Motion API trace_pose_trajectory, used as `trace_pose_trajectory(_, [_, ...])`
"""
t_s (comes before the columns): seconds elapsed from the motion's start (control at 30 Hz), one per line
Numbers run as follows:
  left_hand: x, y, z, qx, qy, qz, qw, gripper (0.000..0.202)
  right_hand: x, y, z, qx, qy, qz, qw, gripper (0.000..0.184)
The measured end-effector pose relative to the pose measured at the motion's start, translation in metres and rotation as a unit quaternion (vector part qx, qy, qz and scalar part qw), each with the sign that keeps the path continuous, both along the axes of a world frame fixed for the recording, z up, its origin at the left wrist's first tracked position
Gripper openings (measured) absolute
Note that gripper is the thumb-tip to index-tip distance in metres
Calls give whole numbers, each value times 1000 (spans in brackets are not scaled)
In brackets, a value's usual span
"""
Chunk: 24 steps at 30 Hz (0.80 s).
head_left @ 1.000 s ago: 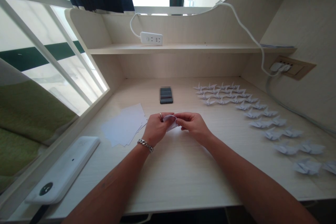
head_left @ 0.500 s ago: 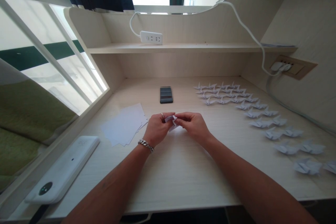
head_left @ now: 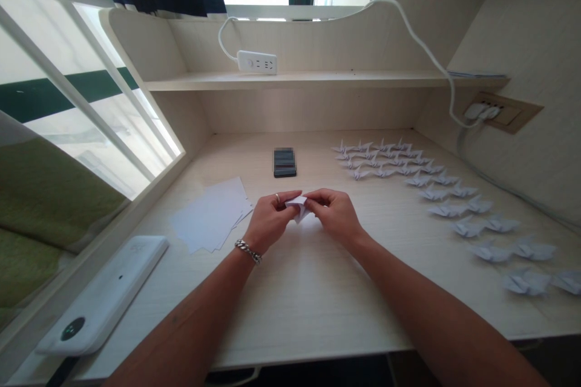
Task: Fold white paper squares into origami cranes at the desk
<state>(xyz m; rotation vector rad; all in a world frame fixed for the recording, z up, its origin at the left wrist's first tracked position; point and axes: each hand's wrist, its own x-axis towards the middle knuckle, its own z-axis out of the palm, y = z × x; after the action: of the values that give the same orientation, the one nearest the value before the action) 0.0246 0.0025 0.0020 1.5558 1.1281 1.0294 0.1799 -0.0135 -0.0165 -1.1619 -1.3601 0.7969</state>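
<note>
Head view shows both hands meeting above the middle of the desk (head_left: 295, 308), with a small folded paper (head_left: 298, 210) between them. The left hand (head_left: 267, 219) pinches it between thumb and fingers; the right hand (head_left: 339, 214) grips its right edge with the fingertips. Loose sheets (head_left: 209, 214) lie near, to the left, and rows of paper cranes (head_left: 447, 210) stand on the right. I judge that the step in hand is a fold being shaped; the next move seems to call for steady left pinch and careful pressing of the crease by the right.
</note>
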Motion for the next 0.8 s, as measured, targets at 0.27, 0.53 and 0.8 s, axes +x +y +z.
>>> trace_pose_trajectory(0.27, [-1, 2, -3, 17, 3, 6, 1000, 39, 0, 0, -1, 17, -13, -2, 1000, 14])
trace_pose_trajectory(0.53, [-1, 2, -4, 59, 17, -5, 998, 32, -1, 0, -2, 14, 2, 6, 1000, 15])
trace_pose_trajectory(0.8, [1, 2, -3, 52, 49, 17, 997, 33, -1, -3, 0, 20, -36, -6, 999, 13])
